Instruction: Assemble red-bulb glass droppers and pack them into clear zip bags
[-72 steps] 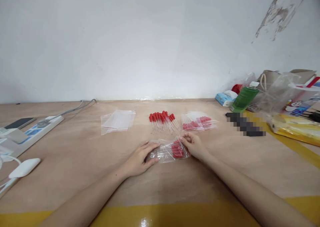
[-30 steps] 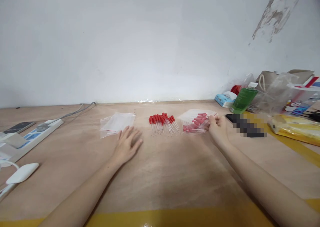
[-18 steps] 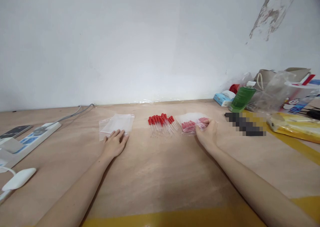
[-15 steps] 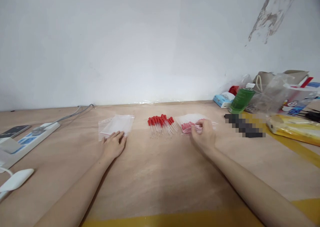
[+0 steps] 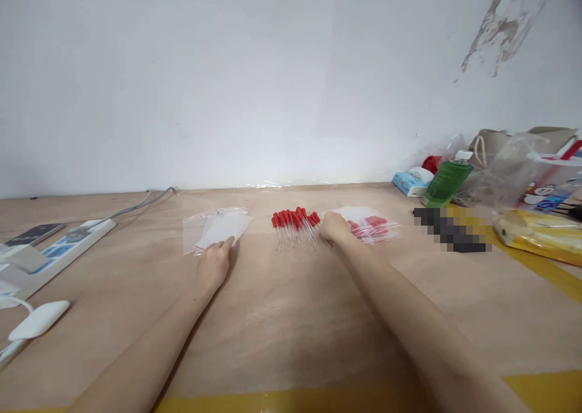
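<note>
My left hand [image 5: 216, 264] rests at the near right corner of a small stack of clear zip bags [image 5: 191, 234]. Its thumb and fingers are closed on the edge of the top white-looking zip bag [image 5: 220, 226], which lies askew. Near the middle of the table is a row of droppers [image 5: 291, 220] with red bulbs and thin clear tubes. My right hand [image 5: 335, 228] is at the right end of that row, fingers curled together, their tips hidden. Just right of it lie filled zip bags [image 5: 375, 228] with red bulbs showing through.
At left are a power strip [image 5: 63, 255], a phone [image 5: 36, 234] and a white charger [image 5: 40, 320]. Along the right stand a blue tissue pack [image 5: 409, 184], a green bottle [image 5: 448, 181] and a yellow package [image 5: 536, 231]. A wall [image 5: 227, 85] rises behind the table.
My right hand has moved left from the filled bags to the droppers. My left fingers have drawn together, and the top white bag has turned and shifted right.
</note>
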### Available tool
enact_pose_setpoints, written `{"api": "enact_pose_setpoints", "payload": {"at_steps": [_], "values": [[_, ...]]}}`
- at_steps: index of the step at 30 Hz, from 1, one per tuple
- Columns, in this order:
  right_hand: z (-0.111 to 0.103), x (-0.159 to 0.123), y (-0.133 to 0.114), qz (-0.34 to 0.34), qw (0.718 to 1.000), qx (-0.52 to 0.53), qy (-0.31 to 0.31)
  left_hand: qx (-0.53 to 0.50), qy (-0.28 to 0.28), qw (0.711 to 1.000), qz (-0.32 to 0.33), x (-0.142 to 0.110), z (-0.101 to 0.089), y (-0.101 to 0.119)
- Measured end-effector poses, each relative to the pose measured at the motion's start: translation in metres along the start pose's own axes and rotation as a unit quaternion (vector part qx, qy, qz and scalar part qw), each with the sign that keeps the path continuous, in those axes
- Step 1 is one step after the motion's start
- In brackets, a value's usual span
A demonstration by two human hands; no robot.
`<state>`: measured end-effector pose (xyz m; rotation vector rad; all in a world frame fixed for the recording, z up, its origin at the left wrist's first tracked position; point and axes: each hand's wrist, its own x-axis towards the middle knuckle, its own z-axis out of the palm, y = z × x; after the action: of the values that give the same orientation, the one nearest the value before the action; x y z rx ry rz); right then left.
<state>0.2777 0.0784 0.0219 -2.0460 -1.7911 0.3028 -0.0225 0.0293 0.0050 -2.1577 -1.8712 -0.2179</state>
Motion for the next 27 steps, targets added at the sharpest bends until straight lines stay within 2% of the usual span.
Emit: {"api": "enact_pose_setpoints", "payload": {"at_steps": [6, 9, 11, 12, 14, 16, 19, 20, 21, 22, 24, 26, 27], "values": [[-0.007, 0.005, -0.004, 0.027, 0.998, 0.044, -0.027, -0.001, 0.011, 1.000, 0.007, -0.003, -0.005, 0.001], [-0.014, 0.000, 0.001, 0.011, 0.997, 0.083, -0.002, -0.079, 0.078, 0.994, -0.005, -0.004, -0.010, -0.002], [-0.017, -0.011, 0.010, -0.009, 0.994, 0.106, 0.016, -0.199, 0.139, 0.970, -0.023, -0.006, -0.014, -0.001], [-0.018, -0.018, 0.016, -0.024, 0.991, 0.129, 0.026, -0.272, 0.159, 0.948, -0.037, -0.007, -0.016, 0.002], [-0.016, -0.036, 0.028, -0.059, 0.974, 0.216, 0.043, -0.418, 0.162, 0.891, -0.066, -0.010, -0.023, 0.010], [-0.013, -0.056, 0.039, -0.082, 0.934, 0.346, 0.033, -0.547, 0.121, 0.823, -0.096, -0.014, -0.030, 0.024], [-0.009, -0.083, 0.047, -0.058, 0.868, 0.494, 0.001, -0.689, 0.035, 0.700, -0.185, -0.024, -0.039, 0.046], [-0.008, -0.089, 0.047, -0.042, 0.851, 0.524, 0.002, -0.711, -0.011, 0.674, -0.201, -0.028, -0.042, 0.052], [-0.008, -0.094, 0.046, -0.027, 0.837, 0.547, 0.008, -0.720, -0.068, 0.660, -0.203, -0.032, -0.044, 0.056], [-0.008, -0.098, 0.046, -0.013, 0.825, 0.565, 0.016, -0.716, -0.125, 0.658, -0.196, -0.036, -0.046, 0.059], [-0.008, -0.100, 0.045, 0.012, 0.805, 0.593, 0.025, -0.674, -0.241, 0.684, -0.141, -0.043, -0.050, 0.059], [-0.007, -0.099, 0.046, 0.040, 0.786, 0.617, 0.031, -0.597, -0.359, 0.716, -0.035, -0.047, -0.054, 0.056], [-0.007, -0.098, 0.048, 0.053, 0.777, 0.626, 0.031, -0.553, -0.412, 0.723, 0.032, -0.048, -0.057, 0.053]]}}
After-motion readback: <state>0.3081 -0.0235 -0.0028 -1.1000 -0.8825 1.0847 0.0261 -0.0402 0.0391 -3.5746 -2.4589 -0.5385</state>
